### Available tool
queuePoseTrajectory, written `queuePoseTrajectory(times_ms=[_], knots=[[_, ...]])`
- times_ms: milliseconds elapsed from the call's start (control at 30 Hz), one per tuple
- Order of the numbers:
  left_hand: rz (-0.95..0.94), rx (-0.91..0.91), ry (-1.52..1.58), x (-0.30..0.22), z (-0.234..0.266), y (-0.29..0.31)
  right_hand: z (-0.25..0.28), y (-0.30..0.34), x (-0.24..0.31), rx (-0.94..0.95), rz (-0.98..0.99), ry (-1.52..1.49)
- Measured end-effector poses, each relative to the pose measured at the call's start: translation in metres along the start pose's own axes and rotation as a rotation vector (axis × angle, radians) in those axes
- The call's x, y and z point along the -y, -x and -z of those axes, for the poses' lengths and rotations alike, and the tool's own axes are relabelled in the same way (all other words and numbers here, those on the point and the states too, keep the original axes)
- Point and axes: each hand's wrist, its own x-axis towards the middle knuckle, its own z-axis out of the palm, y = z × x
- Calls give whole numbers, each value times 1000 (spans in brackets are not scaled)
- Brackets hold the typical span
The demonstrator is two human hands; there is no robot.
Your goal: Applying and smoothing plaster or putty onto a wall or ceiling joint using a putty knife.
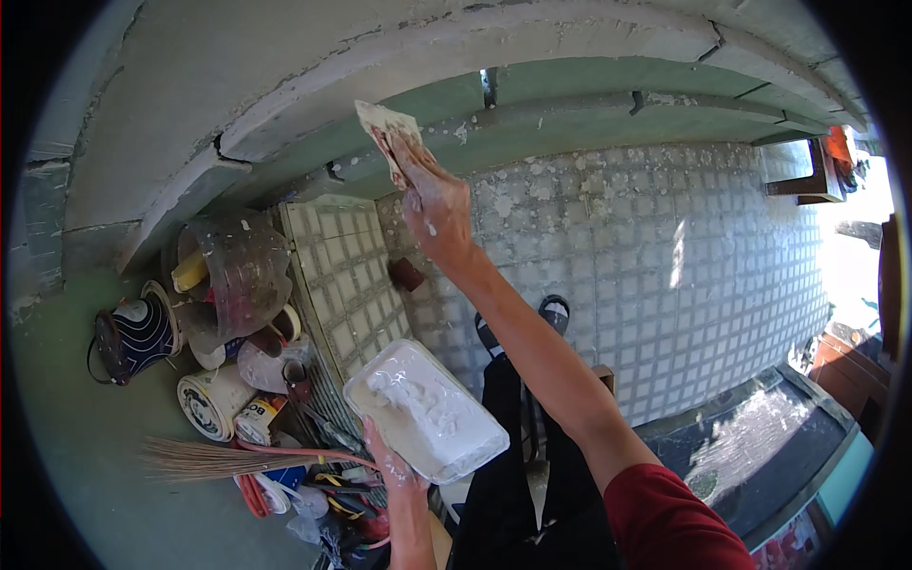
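Nearest to me is my red sleeve (676,518), low on the right, with my bare right forearm running up from it toward the wall. Below that are my dark trousers and one sandalled foot (556,312) on the floor.

My left hand (391,467) comes up from the lower edge and holds a white tray (425,408) by its near edge, my fingers (378,446) curled shut around the rim. White putty lies in uneven lumps inside the tray, and the tray sits tilted just in front of my legs.

My right hand (437,209) is raised high, splashed with white, and its fingers are closed on a flat scraper (385,128). The blade is smeared with putty and lies against the green band (570,90) of the wall, just under a pale, cracked ledge (313,85).

Down on the floor, small square tiles (665,275) are spattered with white. To the left stands a clutter of things: a clear plastic bucket (237,266) on its side, a dark striped bag (138,337), a few small paint tubs (214,404), and a straw broom (218,461) lying across them. A loose tiled panel (342,275) leans beside the bucket.
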Motion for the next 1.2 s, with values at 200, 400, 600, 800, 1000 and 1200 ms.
queuePoseTrajectory(times_ms=[200, 400, 600, 800, 1000, 1200], knots=[[-10, -31, 19, -5, 0, 7, 54, -35, 3, -322, -262, -36], [17, -8, 62, 0, 5, 4, 27, -37, -6, -164, -38, 56], [7, -25, 35, -6, 2, 7, 37, -26, -2, -183, 51, -14], [30, 3, 77, 3, 1, 4, 41, -51, -23, -166, 24, 144], [2, 6, 24, 1, 0, 8, 33, -33, 0, -33, 205, 215], [-17, -4, 58, 0, -1, 13, 65, -57, -1, -350, -223, 156]])
